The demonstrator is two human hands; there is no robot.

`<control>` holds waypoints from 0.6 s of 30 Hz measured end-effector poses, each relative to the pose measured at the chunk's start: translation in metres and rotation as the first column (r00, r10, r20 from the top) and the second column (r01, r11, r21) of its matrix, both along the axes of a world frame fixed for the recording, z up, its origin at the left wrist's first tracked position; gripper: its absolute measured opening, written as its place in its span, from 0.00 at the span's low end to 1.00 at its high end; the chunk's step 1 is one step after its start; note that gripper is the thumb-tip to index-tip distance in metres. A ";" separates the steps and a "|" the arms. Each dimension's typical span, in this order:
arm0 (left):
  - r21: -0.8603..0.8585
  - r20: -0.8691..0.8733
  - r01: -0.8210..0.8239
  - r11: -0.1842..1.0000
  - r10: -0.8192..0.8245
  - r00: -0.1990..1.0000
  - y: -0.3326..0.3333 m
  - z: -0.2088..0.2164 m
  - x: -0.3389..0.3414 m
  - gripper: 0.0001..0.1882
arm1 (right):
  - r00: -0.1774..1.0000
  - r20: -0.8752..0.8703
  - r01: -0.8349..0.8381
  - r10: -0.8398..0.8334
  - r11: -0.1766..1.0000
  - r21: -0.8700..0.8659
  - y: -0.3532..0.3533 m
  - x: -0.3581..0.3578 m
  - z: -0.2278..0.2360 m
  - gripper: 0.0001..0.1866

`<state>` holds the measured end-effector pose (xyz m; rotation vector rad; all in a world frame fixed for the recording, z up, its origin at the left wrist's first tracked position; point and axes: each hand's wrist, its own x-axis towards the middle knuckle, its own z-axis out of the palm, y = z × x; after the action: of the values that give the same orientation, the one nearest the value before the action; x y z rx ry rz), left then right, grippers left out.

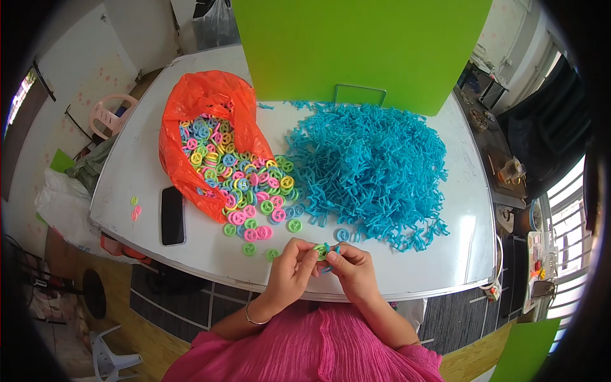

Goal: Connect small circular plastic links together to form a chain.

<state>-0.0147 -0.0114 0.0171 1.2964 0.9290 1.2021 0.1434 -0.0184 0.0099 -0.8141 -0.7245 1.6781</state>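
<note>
- Fingers of the left hand (289,270) pinch a small green ring-shaped plastic disc (320,251) by its left edge, thumb and forefinger closed on it.
- Fingers of the right hand (353,270) are curled shut around a blue plastic piece (327,269), whose ends show just above and just below the fingertips; it touches the green disc's right side.
- Both hands meet fingertip to fingertip above the near edge of the white table (445,254).
- Just beyond the left fingertips lie loose discs, green and pink, scattered on the tabletop; one blue disc (342,235) sits just beyond the right fingertips.
- Farther out from the left fingers, an orange plastic bag (203,102) lies open on its side, spilling a heap of coloured discs (238,175) in pink, green, yellow and blue toward the hands.
- Farther out from the right fingers spreads a large pile of blue plastic pieces (369,162), its near fringe close to the right hand.
- Well to the left of the left fingers, a black phone (172,215) lies flat, with a few stray discs (135,209) past it by the table's edge.
- Beyond both piles stands a bright green board (363,44).
- A thin bracelet (254,318) circles the left wrist.
</note>
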 end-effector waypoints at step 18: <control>0.387 -0.341 -0.115 0.915 0.258 0.904 0.010 -0.013 0.001 0.07 | 0.596 0.675 -0.038 -0.435 0.825 0.564 -0.006 -0.007 0.001 0.09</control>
<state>-0.0132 -0.0018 0.0040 1.8179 1.1771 1.3360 0.1360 -0.0247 0.0111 -1.1746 -1.5597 0.7396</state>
